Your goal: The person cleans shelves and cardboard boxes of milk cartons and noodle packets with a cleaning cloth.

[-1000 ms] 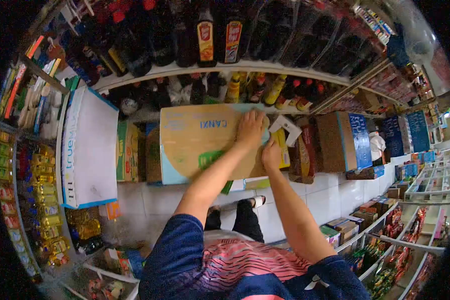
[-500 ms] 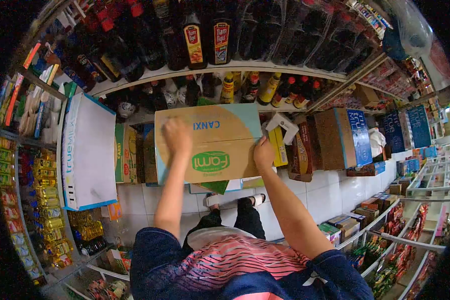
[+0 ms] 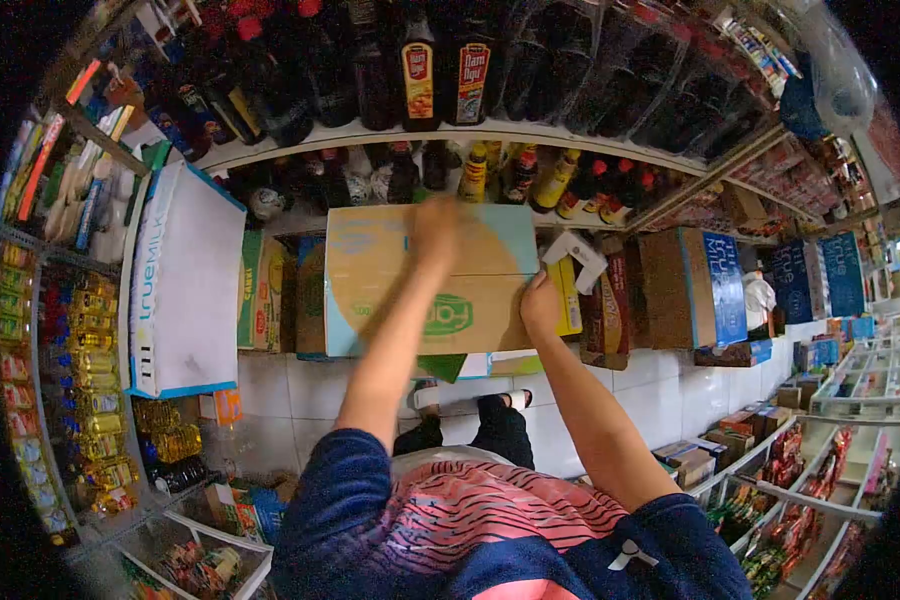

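Note:
A large Fami cardboard box lies in front of me, its top printed with a green logo and split by a seam across the middle. My left hand is over the far middle of this top, smeared by motion, so its fingers do not show clearly. At the box's right edge, my right hand grips the side with the thumb on top; the other fingers are mostly hidden.
Shelves ahead hold dark sauce bottles and smaller yellow-labelled bottles. A tall TH true milk carton stands on the left, another blue-and-brown carton on the right. White floor tiles show below.
My left hand has moved right across the box top, from its left part to the far middle. My right hand stays on the right edge. The whole view has shifted slightly.

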`<control>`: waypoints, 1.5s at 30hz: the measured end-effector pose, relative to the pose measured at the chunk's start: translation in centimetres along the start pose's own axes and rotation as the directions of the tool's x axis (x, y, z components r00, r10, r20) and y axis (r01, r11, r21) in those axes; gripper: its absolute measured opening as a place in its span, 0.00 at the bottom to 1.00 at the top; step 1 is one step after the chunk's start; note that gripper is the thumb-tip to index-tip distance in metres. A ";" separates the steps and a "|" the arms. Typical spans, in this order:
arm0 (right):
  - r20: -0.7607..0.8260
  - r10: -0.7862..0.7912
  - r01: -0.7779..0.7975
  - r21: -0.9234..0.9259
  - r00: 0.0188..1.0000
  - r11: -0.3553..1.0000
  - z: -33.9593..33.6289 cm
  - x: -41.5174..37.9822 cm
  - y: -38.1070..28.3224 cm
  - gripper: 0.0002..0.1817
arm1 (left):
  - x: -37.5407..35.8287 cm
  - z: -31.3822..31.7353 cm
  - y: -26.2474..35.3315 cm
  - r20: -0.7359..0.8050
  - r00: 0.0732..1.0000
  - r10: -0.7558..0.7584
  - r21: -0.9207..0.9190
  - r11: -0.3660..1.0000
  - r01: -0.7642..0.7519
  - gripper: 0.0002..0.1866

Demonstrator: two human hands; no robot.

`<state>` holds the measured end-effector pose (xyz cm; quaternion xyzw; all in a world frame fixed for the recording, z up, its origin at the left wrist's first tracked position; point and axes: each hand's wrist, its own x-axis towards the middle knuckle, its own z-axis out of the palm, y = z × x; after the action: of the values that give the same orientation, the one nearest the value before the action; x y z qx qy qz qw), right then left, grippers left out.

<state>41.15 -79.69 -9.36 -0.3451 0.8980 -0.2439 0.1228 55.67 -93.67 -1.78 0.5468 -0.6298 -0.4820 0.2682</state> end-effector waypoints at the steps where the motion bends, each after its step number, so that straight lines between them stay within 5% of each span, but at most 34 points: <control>1: 0.024 -0.005 0.005 -0.010 1.000 1.000 -0.4 -0.1 -0.2 0.25 | 0.2 -1.8 -3.1 -0.287 0.954 0.085 0.025 0.996 -0.081 0.10; 2: 0.050 -0.009 0.010 -0.020 0.999 1.000 -0.7 -0.2 -0.4 0.25 | 0.7 -4.3 -6.8 -0.287 0.900 0.328 0.311 0.921 -0.236 0.14; 4: 0.050 0.010 -0.011 0.015 0.999 1.000 -1.1 -0.2 -0.8 0.25 | -1.6 -8.8 -9.4 -0.302 0.831 0.468 0.717 0.686 -0.126 0.19; 8: 0.043 -0.008 0.003 0.123 0.999 0.992 -1.6 -0.6 -1.1 0.28 | -3.4 -9.2 -9.8 -0.422 0.830 0.366 0.635 0.772 -0.017 0.23; 10: 0.040 0.033 -0.040 0.194 0.999 0.980 -1.1 -0.5 -0.6 0.29 | -3.8 -5.5 -8.4 -0.386 0.841 0.379 0.549 0.827 -0.121 0.23; 11: 0.034 0.064 -0.071 0.263 0.997 0.962 -0.9 -0.2 -0.3 0.30 | -2.9 -2.4 -8.9 -0.309 0.806 0.505 0.734 0.666 -0.136 0.21; 12: 0.027 0.062 -0.067 0.261 0.998 0.963 -0.6 0.4 0.1 0.30 | -3.8 0.5 -6.6 -0.211 0.856 0.472 0.591 0.759 -0.273 0.16; 13: 0.137 0.151 -0.194 0.400 0.979 0.896 -0.1 0.9 0.7 0.30 | -3.4 4.9 -5.7 -0.201 0.979 0.046 -0.077 0.995 -0.062 0.13; 14: 0.259 0.217 -0.325 0.516 0.941 0.793 0.4 1.3 1.2 0.30 | -3.3 10.3 -7.2 -0.176 0.729 0.661 0.607 0.656 -0.449 0.10; 15: 0.257 0.215 -0.322 0.517 0.942 0.793 0.7 1.3 1.8 0.30 | -4.5 12.4 -4.4 0.022 0.954 0.301 0.192 0.935 -0.299 0.20; 17: 0.461 0.091 -0.466 0.833 0.883 0.299 0.9 0.9 3.2 0.30 | -7.6 15.7 -2.4 0.112 0.840 0.531 0.447 0.728 -0.520 0.21; 18: 0.524 -0.018 -0.525 0.851 0.851 0.000 0.8 0.9 3.4 0.30 | -8.2 15.0 -2.0 0.104 0.840 0.532 0.447 0.729 -0.518 0.21; 19: 0.525 -0.028 -0.525 0.851 0.851 0.006 0.5 1.1 3.2 0.30 | -8.6 14.0 -1.9 0.087 0.776 0.625 0.432 0.678 -0.595 0.19; 21: 0.513 0.063 -0.493 0.776 0.856 0.393 -0.2 1.3 2.9 0.34 | -8.4 12.0 -2.8 0.058 0.707 0.704 0.422 0.625 -0.657 0.17; 23: 0.531 0.116 -0.529 0.750 0.839 0.397 0.3 1.5 2.7 0.35 | -7.8 9.7 -6.4 0.084 0.846 0.527 0.152 0.832 -0.534 0.18; 25: 0.544 0.161 -0.559 0.730 0.824 0.393 0.5 1.8 2.3 0.37 | -8.3 4.2 -10.4 -0.130 0.932 0.338 -0.079 0.933 -0.350 0.18; 26: 0.536 0.161 -0.548 0.719 0.829 0.427 0.6 1.9 2.2 0.38 | -9.3 -0.7 -10.5 -0.133 0.899 0.418 0.397 0.853 -0.338 0.19; 28: 0.535 0.170 -0.548 0.703 0.827 0.454 0.7 1.9 2.0 0.39 | -10.8 -5.3 -12.7 -0.329 0.839 0.433 0.573 0.798 -0.188 0.21; 31: 0.483 0.170 -0.482 0.650 0.859 0.588 1.0 1.5 3.1 0.38 | -13.5 -5.6 -9.0 -0.443 0.820 0.362 0.588 0.808 -0.038 0.22; 33: 0.442 -0.101 -0.315 0.763 0.891 0.564 1.8 2.7 3.5 0.37 | -13.6 -2.2 -7.2 -0.327 0.867 0.375 0.595 0.795 -0.120 0.20; 34: 0.439 -0.104 -0.311 0.765 0.893 0.564 1.9 2.8 3.3 0.37 | -13.6 1.1 -8.1 -0.219 0.884 0.414 0.640 0.745 -0.190 0.19; 37: 0.399 0.078 -0.339 0.642 0.914 0.687 2.7 3.1 4.8 0.35 | -16.7 6.5 -5.1 0.078 0.805 0.588 0.509 0.671 -0.539 0.19; 39: 0.437 0.261 -0.424 0.331 0.861 0.843 4.7 5.0 7.3 0.40 | -16.5 5.2 -6.9 0.086 0.870 0.485 0.498 0.735 -0.459 0.19; 40: 0.045 0.089 -0.097 0.239 0.995 0.966 7.8 4.8 8.3 0.31 | -16.2 3.2 -8.3 0.103 0.925 0.366 0.507 0.781 -0.365 0.19; 41: 0.059 0.060 -0.072 0.234 0.996 0.970 6.2 3.4 6.0 0.31 | -16.2 0.4 -9.4 -0.021 0.930 0.367 0.571 0.768 -0.291 0.20; 43: -0.069 -0.461 0.464 0.044 0.885 0.885 -0.8 -1.5 -0.8 0.29 | -17.0 -5.7 -11.8 -0.286 0.880 0.379 0.665 0.739 -0.102 0.22; 44: -0.052 -0.483 0.485 0.049 0.874 0.873 -0.7 -2.8 -1.8 0.29 | -17.0 -8.1 -12.9 -0.417 0.816 0.401 0.689 0.725 -0.004 0.22; 45: -0.028 -0.548 0.540 -0.133 0.836 0.831 -0.5 -3.6 -2.9 0.28 | -16.5 -10.0 -14.3 -0.442 0.806 0.392 0.683 0.730 0.020 0.22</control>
<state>45.18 -78.93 -7.25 -0.5848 0.7791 -0.2258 -0.0016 74.71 -80.28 -7.66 0.6517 -0.7050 -0.0154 0.2794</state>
